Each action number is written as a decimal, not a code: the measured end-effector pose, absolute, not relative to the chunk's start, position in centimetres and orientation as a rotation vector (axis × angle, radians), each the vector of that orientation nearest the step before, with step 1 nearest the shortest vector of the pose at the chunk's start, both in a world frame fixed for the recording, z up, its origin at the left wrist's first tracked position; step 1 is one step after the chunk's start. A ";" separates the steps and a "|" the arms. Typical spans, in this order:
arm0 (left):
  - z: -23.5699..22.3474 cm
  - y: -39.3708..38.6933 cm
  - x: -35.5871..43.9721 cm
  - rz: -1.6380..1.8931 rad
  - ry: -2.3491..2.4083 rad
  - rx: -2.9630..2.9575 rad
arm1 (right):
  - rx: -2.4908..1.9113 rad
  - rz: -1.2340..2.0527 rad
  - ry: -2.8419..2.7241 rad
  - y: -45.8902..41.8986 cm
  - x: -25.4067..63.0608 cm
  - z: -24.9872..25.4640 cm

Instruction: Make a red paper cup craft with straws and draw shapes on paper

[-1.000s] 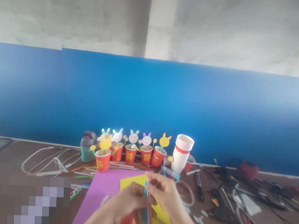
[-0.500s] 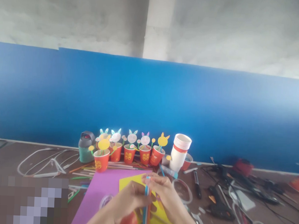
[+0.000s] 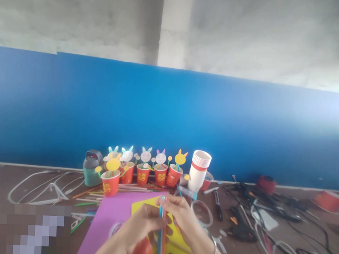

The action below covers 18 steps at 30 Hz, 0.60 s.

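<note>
My left hand point(image 3: 145, 220) and my right hand point(image 3: 181, 213) meet low in the middle, both closed around a blue straw point(image 3: 160, 237) and an orange straw point(image 3: 164, 243). The straws stand upright side by side, and my right fingertips pinch near their top ends. Beneath my hands lie a yellow sheet point(image 3: 139, 208) and a purple sheet point(image 3: 103, 217). A red rounded thing point(image 3: 143, 250), partly hidden by my left wrist, sits below.
Behind the sheets stand several red paper cups point(image 3: 142, 175) with paper animal heads. A stack of white cups point(image 3: 199, 173), a green bottle point(image 3: 92, 170) and loose sticks point(image 3: 97, 197) are nearby. A marker point(image 3: 218, 206), glue gun point(image 3: 239, 227) and tangled cables point(image 3: 294, 222) lie right.
The view has shifted slightly, so things appear further left. My hands keep their hold on the two straws, with my right fingers slightly changed around the tops.
</note>
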State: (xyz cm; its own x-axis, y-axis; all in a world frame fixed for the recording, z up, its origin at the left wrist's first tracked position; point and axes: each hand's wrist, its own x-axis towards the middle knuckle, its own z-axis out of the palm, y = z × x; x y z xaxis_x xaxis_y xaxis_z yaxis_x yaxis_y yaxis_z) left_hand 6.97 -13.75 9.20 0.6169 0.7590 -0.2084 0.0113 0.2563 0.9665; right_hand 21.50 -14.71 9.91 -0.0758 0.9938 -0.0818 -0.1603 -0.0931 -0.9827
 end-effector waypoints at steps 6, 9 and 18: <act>8.9 -13.5 6.8 0.615 0.759 1.200 | -1.129 1.404 -1.164 -14.6 21.4 10.2; 8.9 -13.4 6.6 0.634 0.749 1.142 | -1.074 1.416 -1.229 -14.7 21.3 10.1; 9.5 -13.8 6.7 0.705 0.732 1.181 | -1.190 1.433 -1.216 -15.3 20.3 9.9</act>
